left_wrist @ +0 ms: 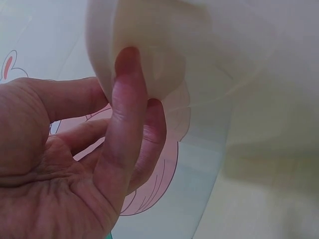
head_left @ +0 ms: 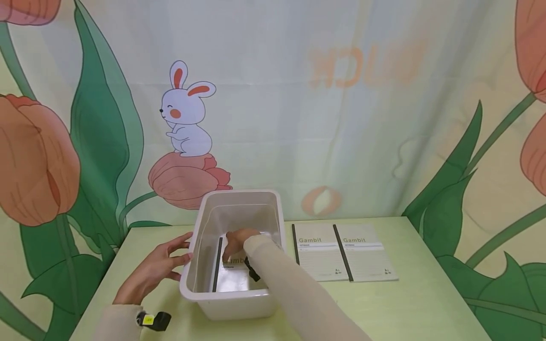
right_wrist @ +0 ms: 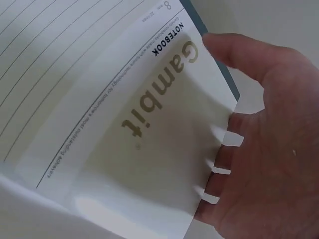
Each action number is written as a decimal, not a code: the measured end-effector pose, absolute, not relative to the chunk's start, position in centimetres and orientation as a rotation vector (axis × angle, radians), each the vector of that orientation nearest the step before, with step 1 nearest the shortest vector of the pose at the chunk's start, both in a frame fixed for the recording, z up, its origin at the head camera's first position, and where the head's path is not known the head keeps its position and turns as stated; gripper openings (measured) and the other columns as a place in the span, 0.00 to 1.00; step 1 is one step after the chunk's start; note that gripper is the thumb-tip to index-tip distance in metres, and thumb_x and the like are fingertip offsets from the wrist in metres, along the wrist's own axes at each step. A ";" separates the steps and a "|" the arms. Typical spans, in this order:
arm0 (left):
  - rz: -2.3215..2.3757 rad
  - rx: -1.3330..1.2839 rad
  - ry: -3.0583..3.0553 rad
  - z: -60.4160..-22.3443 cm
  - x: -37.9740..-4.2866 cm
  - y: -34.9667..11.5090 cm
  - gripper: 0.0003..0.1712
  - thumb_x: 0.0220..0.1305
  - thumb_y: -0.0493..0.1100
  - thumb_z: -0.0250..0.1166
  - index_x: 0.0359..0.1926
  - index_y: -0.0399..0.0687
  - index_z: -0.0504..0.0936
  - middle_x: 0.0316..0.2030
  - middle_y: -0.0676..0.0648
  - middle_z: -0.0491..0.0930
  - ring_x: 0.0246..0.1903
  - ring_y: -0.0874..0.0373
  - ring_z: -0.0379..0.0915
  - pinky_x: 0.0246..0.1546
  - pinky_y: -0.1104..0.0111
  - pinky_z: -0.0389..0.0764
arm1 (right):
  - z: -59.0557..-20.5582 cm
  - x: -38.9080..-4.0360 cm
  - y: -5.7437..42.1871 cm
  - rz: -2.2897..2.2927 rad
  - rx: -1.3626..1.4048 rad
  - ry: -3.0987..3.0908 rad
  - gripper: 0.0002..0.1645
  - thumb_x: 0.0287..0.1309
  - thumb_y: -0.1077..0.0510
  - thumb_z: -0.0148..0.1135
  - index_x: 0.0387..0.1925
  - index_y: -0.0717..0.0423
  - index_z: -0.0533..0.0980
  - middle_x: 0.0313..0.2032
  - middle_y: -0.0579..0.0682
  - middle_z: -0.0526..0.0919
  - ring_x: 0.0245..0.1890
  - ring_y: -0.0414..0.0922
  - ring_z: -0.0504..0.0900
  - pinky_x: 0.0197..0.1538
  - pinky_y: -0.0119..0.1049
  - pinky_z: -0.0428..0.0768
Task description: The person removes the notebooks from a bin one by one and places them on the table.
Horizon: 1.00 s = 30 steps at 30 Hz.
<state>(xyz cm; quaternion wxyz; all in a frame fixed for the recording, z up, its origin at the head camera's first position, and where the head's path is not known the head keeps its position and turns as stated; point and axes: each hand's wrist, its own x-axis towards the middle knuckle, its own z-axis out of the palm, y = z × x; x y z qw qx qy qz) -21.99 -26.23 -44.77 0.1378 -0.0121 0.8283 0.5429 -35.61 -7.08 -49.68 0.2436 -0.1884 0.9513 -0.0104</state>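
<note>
A light grey plastic bin [head_left: 239, 296] stands on the table, with a Gambit notebook [head_left: 230, 279] lying inside it. My right hand [head_left: 239, 241] reaches down into the bin and grips that notebook at its top edge. In the right wrist view its fingers [right_wrist: 224, 159] go beneath the cover, and the thumb [right_wrist: 234, 50] lies by the dark spine; the fingertips are hidden under the notebook. On the bin's left side, my left hand [head_left: 158, 265] holds the rim. The left wrist view has its fingers [left_wrist: 127, 99] bent up under the bin's rim [left_wrist: 99, 45].
Two more Gambit notebooks, one left [head_left: 320, 260] and one right [head_left: 367, 260], lie side by side to the right of the bin. A curtain [head_left: 273, 118] printed with tulips and a rabbit hangs behind the pale green table [head_left: 405, 308].
</note>
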 end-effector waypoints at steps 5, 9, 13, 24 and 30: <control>1.576 -0.038 2.388 -44.8 -21.9 -26.3 0.43 0.69 0.46 0.62 0.78 0.54 0.49 0.69 0.32 0.58 0.56 0.40 0.73 0.39 0.57 0.87 | -49.2 -35.3 -7.0 -0.161 -0.442 2.584 0.57 0.41 0.32 0.69 0.74 0.29 0.55 0.69 0.39 0.69 0.66 0.43 0.70 0.63 0.45 0.73; 1.570 -0.051 2.395 -44.8 -21.9 -26.3 0.44 0.69 0.47 0.62 0.78 0.55 0.49 0.69 0.32 0.59 0.55 0.41 0.74 0.39 0.57 0.87 | -48.3 -34.8 -7.1 -0.220 -0.468 2.594 0.55 0.42 0.32 0.70 0.72 0.32 0.58 0.65 0.41 0.73 0.62 0.43 0.73 0.64 0.46 0.73; 1.573 -0.058 2.396 -44.8 -21.8 -26.2 0.44 0.68 0.47 0.63 0.78 0.56 0.50 0.69 0.32 0.59 0.55 0.41 0.74 0.39 0.57 0.87 | -47.9 -34.7 -7.3 -0.244 -0.504 2.625 0.51 0.42 0.31 0.69 0.69 0.35 0.62 0.57 0.43 0.79 0.54 0.42 0.76 0.62 0.46 0.74; 1.571 -0.025 2.392 -44.5 -21.6 -26.2 0.44 0.69 0.48 0.62 0.78 0.56 0.48 0.69 0.32 0.58 0.55 0.41 0.73 0.39 0.57 0.87 | -46.4 -37.3 -8.0 -0.267 -0.864 2.990 0.42 0.38 0.20 0.66 0.56 0.30 0.74 0.53 0.34 0.78 0.55 0.37 0.74 0.64 0.44 0.72; 1.566 -0.040 2.394 -44.3 -21.7 -26.0 0.44 0.69 0.46 0.62 0.78 0.53 0.48 0.69 0.31 0.58 0.55 0.40 0.73 0.38 0.58 0.87 | -42.2 -35.8 -7.5 -0.289 -0.777 3.033 0.46 0.44 0.16 0.56 0.58 0.36 0.71 0.52 0.38 0.83 0.53 0.40 0.80 0.60 0.41 0.76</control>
